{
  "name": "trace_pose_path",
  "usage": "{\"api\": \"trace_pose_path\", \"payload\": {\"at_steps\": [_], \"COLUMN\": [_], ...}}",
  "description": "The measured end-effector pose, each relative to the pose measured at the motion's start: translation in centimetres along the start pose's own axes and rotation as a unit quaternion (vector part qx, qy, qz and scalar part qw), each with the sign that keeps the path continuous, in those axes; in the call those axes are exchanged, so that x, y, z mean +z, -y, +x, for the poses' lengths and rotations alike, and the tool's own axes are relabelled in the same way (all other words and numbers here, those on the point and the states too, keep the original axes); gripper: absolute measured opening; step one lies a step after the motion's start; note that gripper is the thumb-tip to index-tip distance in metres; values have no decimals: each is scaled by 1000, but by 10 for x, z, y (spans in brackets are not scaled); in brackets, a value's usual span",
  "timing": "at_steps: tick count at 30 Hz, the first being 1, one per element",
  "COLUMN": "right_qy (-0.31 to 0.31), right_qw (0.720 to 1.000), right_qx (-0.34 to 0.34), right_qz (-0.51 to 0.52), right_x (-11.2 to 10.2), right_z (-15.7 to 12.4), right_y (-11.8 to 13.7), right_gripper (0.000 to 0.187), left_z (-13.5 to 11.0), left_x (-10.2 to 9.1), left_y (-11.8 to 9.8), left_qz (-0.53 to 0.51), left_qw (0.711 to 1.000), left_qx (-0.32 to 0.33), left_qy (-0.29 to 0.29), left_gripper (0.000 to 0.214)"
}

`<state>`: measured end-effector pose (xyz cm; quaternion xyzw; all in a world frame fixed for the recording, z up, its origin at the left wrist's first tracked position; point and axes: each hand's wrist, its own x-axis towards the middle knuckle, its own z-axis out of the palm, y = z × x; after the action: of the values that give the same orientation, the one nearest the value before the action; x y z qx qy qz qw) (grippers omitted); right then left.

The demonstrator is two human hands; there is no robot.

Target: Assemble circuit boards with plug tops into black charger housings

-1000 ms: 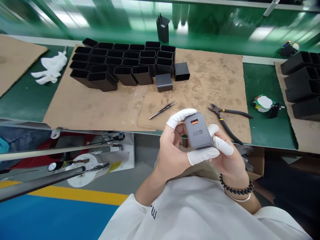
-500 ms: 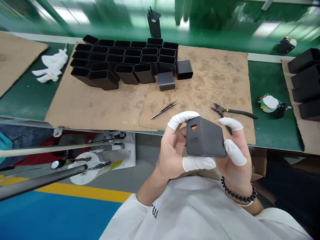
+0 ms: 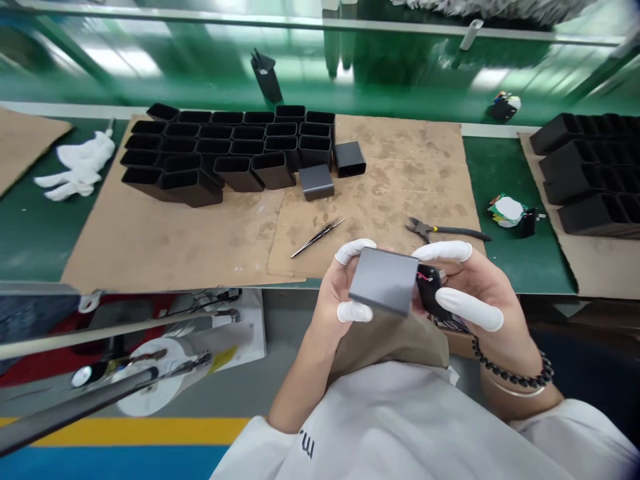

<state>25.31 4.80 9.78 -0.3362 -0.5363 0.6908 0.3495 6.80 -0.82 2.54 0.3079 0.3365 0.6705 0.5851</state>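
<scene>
Both my hands hold a dark grey charger block (image 3: 384, 289) just in front of the table's near edge. My left hand (image 3: 336, 303) grips its left end with white finger cots on thumb and forefinger. My right hand (image 3: 470, 300) closes on its right end, where a black inner part with a red wire (image 3: 429, 288) shows. A smooth flat side of the block faces me.
On the cardboard mat (image 3: 200, 227) lie tweezers (image 3: 317, 238), side cutters (image 3: 445, 231), and several empty black housings (image 3: 225, 147) in rows, with a grey block (image 3: 316, 181) beside them. White gloves (image 3: 75, 167) lie far left. More black housings (image 3: 590, 167) stack at the right.
I have turned the block over: the end with the orange port no longer faces me, and a black inner part with a red wire now shows at the right end.
</scene>
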Motion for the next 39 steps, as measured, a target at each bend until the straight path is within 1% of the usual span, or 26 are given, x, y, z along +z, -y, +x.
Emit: {"api": "trace_pose_path", "payload": {"at_steps": [2, 3, 4, 6, 8, 10, 11, 12, 14, 15, 17, 18, 19, 20, 21, 22, 23, 25, 26, 29, 30, 31, 33, 35, 37, 39], "right_qy": [28, 46, 65, 112, 147, 184, 200, 214, 249, 267, 288, 270, 227, 162, 80, 1, -48, -114, -132, -158, -161, -167, -199, -246, -270, -263], "right_qw": [995, 987, 974, 938, 896, 861, 847, 834, 817, 813, 814, 818, 817, 810, 797, 782, 773, 759, 756, 752, 752, 750, 738, 713, 695, 695], "right_qx": [-30, -54, -81, -137, -182, -210, -222, -229, -228, -221, -200, -192, -183, -170, -142, -99, -76, -38, -26, 7, 15, 22, 44, 81, 119, 135], "right_qz": [-92, -145, -199, -298, -377, -426, -440, -454, -468, -467, -463, -470, -497, -537, -581, -615, -628, -640, -640, -640, -639, -639, -644, -651, -655, -655], "right_x": [-11, -17, -21, -27, -26, -20, -16, -13, -11, -14, -24, -31, -40, -48, -56, -63, -69, -77, -79, -87, -92, -99, -119, -142, -163, -176], "right_z": [10, 17, 24, 38, 49, 57, 61, 66, 84, 98, 137, 162, 189, 217, 244, 270, 293, 330, 343, 365, 369, 371, 371, 367, 364, 362], "right_y": [12, 18, 24, 33, 40, 44, 44, 45, 48, 52, 64, 71, 78, 84, 88, 89, 88, 78, 72, 58, 57, 58, 67, 76, 80, 78], "right_gripper": [28, 29, 30, 35, 44, 54, 55, 52, 40, 36, 35, 35, 35, 36, 36, 36, 35, 33, 33, 37, 40, 43, 48, 48, 44, 36], "left_z": [2, 2, 3, 4, 8, 13, 15, 18, 19, 18, 12, 7, 3, -2, -6, -9, -11, -11, -11, -10, -11, -11, -9, -5, 0, 5], "left_x": [-2, -2, -1, -1, -1, -1, -2, -2, 0, 2, 5, 7, 7, 6, 2, -4, -12, -35, -47, -75, -80, -83, -83, -79, -75, -73], "left_y": [6, 9, 12, 15, 17, 15, 13, 9, 0, -6, -15, -19, -20, -21, -20, -18, -16, -12, -11, -12, -12, -13, -13, -11, -8, -5], "left_qz": [-66, -94, -120, -170, -211, -226, -226, -223, -204, -187, -132, -90, -37, 29, 107, 187, 262, 372, 407, 456, 455, 447, 433, 451, 494, 528], "left_qw": [995, 989, 982, 966, 954, 951, 952, 953, 958, 962, 972, 979, 986, 989, 985, 971, 948, 896, 874, 814, 800, 794, 795, 785, 748, 714], "left_qx": [-71, -107, -138, -173, -186, -187, -185, -182, -182, -189, -193, -182, -160, -127, -87, -47, -10, 41, 53, 101, 125, 149, 184, 211, 249, 284], "left_qy": [-20, -36, -54, -89, -105, -101, -97, -95, -83, -67, -36, -32, -43, -68, -106, -144, -180, -237, -261, -346, -370, -384, -383, -369, -367, -361], "left_gripper": [81, 77, 72, 61, 51, 46, 44, 42, 42, 45, 60, 68, 72, 72, 68, 63, 58, 53, 52, 43, 39, 36, 32, 28, 23, 19]}}
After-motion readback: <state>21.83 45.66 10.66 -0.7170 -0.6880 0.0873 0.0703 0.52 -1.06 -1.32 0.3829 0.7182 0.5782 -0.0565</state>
